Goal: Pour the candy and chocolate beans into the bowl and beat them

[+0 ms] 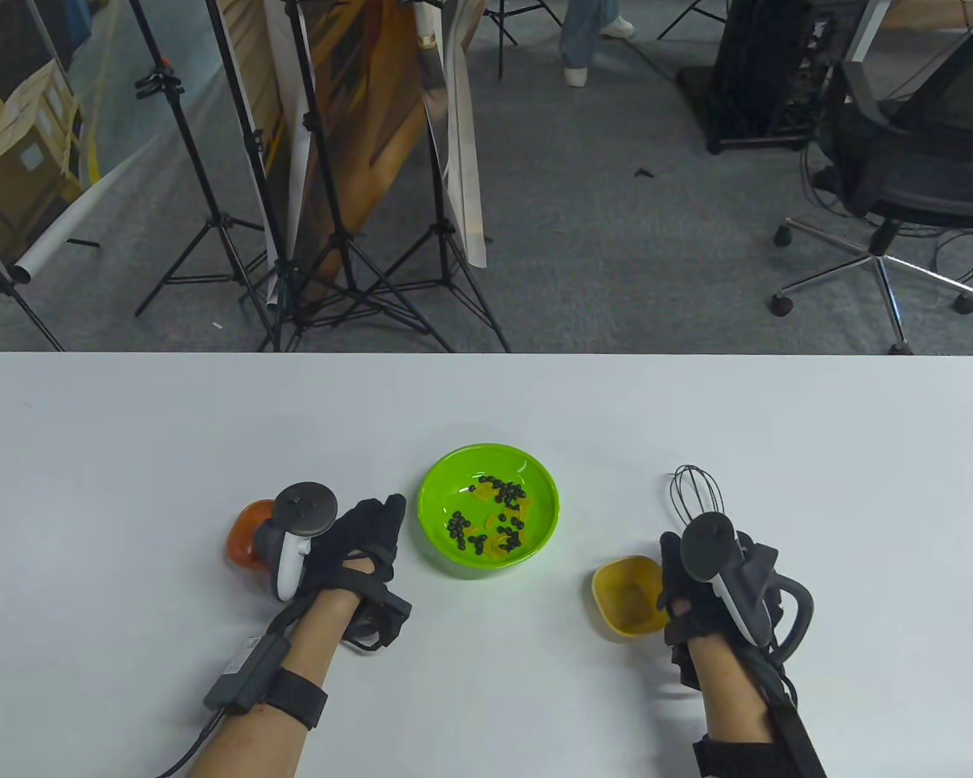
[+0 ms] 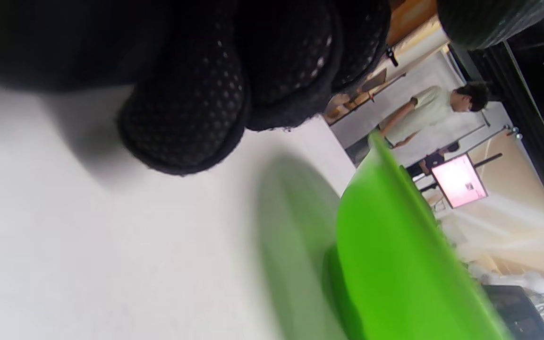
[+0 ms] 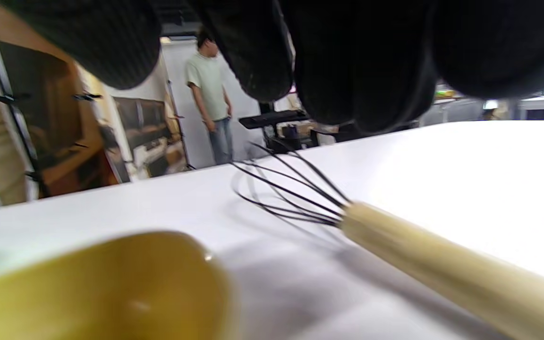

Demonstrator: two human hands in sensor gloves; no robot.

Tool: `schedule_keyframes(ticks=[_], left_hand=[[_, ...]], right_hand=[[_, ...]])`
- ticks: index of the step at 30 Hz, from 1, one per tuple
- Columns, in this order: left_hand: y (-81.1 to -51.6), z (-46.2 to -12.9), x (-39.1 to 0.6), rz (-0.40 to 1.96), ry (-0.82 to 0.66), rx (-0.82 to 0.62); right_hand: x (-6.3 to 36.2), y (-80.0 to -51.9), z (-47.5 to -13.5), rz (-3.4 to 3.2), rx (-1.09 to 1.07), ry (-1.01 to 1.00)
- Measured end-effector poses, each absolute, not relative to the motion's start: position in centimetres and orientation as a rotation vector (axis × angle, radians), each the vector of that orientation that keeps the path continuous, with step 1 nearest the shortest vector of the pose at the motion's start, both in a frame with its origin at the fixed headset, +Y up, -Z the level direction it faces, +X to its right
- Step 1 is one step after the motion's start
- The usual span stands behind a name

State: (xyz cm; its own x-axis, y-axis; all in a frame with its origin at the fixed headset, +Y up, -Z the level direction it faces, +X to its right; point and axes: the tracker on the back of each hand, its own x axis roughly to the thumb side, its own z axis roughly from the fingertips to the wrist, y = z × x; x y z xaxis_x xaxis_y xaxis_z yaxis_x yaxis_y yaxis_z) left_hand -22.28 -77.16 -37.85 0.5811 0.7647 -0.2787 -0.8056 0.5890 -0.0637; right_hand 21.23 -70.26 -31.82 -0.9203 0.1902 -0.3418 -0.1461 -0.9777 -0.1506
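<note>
The green bowl [image 1: 535, 531] stands mid-table and holds black chocolate beans [image 1: 499, 492] mixed with yellow candy [image 1: 495, 537]. My left hand [image 1: 381, 523] lies on the table just left of it, fingers loosely stretched toward the rim and holding nothing. The left wrist view shows the fingertips [image 2: 187, 118] near the green bowl [image 2: 395, 245]. A whisk [image 1: 695, 489] lies right of the bowl, its handle under my right hand [image 1: 685, 579]. In the right wrist view the fingers [image 3: 357, 61] hang above the wooden handle [image 3: 442, 264] without gripping it.
A small orange bowl [image 1: 247, 535] sits behind my left hand, partly hidden by the tracker. A small yellow bowl [image 1: 628, 596] stands beside my right thumb, also seen as the yellow bowl [image 3: 111, 283]. A person [image 3: 208, 89] stands beyond the table; tripods and an office chair [image 1: 916, 162] are on the floor.
</note>
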Motion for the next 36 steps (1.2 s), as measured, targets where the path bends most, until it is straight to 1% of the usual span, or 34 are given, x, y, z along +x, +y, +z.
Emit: schedule_keyframes(ticks=[2, 3, 6, 8, 10, 11, 12, 15, 16, 18, 20, 23, 25, 36], left_hand=[[-75.6, -37.0, -22.7, 0.900, 0.252, -0.149], [-74.6, -36.4, -22.7, 0.876, 0.250, -0.100], [-71.9, -34.7, -22.5, 0.760, 0.200, 0.011], [-70.0, -33.0, -21.9, 0.651, 0.141, 0.080], [-68.6, -31.7, -21.0, 0.591, 0.050, 0.136], [-67.9, -31.1, -20.5, 0.566, -0.008, 0.148], [-67.4, -30.4, -20.1, 0.528, -0.018, 0.142], [-66.6, -29.2, -19.4, 0.436, -0.063, 0.167], [-66.6, -29.1, -19.4, 0.425, -0.065, 0.168], [-66.7, -29.1, -19.0, 0.385, -0.084, 0.138], [-66.9, -29.1, -19.0, 0.338, -0.079, 0.073], [-67.2, -29.3, -18.9, 0.351, -0.087, 0.084], [-67.6, -29.5, -18.7, 0.345, -0.089, 0.043], [-68.1, -29.2, -17.4, 0.299, -0.114, 0.020]], right_hand=[[19.4, -68.7, -31.7, 2.906, -0.456, -0.219], [18.2, -67.7, -31.5, 2.903, -0.392, -0.235], [15.5, -65.4, -30.7, 2.879, -0.250, -0.295], [13.3, -63.9, -29.7, 2.845, -0.124, -0.343], [11.6, -62.9, -28.8, 2.828, -0.020, -0.380], [10.6, -62.6, -28.3, 2.825, 0.046, -0.394], [9.8, -62.4, -27.9, 2.826, 0.106, -0.400], [8.2, -62.8, -27.5, 2.811, 0.225, -0.349], [8.0, -63.1, -27.5, 2.821, 0.234, -0.335], [7.7, -64.0, -27.7, 2.855, 0.232, -0.328], [7.7, -65.1, -28.3, 2.878, 0.235, -0.258], [8.0, -66.3, -29.0, 2.858, 0.226, -0.187], [8.2, -66.9, -29.3, 2.863, 0.207, -0.158], [8.1, -67.5, -29.3, 2.895, 0.202, -0.139]])
